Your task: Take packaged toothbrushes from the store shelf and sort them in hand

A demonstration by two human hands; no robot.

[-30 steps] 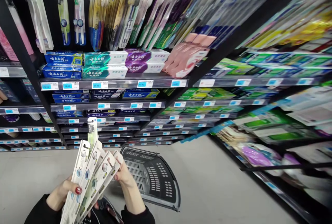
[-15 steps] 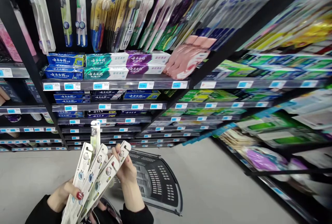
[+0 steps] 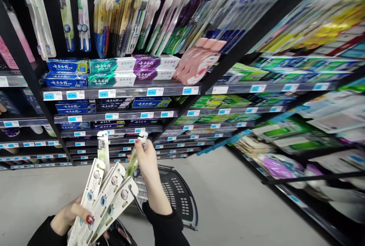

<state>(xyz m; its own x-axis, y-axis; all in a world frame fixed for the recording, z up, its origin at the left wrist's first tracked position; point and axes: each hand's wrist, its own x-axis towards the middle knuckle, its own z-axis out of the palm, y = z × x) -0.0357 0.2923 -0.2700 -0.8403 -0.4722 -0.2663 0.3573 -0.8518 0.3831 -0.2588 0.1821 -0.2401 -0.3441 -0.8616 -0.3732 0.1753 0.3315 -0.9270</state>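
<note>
The left hand (image 3: 67,217) had its fingers closed round a fan of white carded toothbrush packs (image 3: 104,196), held low before the black store shelving (image 3: 114,93). The right hand (image 3: 148,162) pinched a single green toothbrush pack (image 3: 135,160) just beside the fan, raised above a black plastic shopping basket (image 3: 178,196) on the grey floor (image 3: 242,200).

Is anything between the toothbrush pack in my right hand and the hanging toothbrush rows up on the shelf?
Nothing visible. The right hand holds a clear, green-tinted toothbrush pack in open air, apart from the fan of white packs in the left hand. The hanging toothbrush rows are above.
</note>
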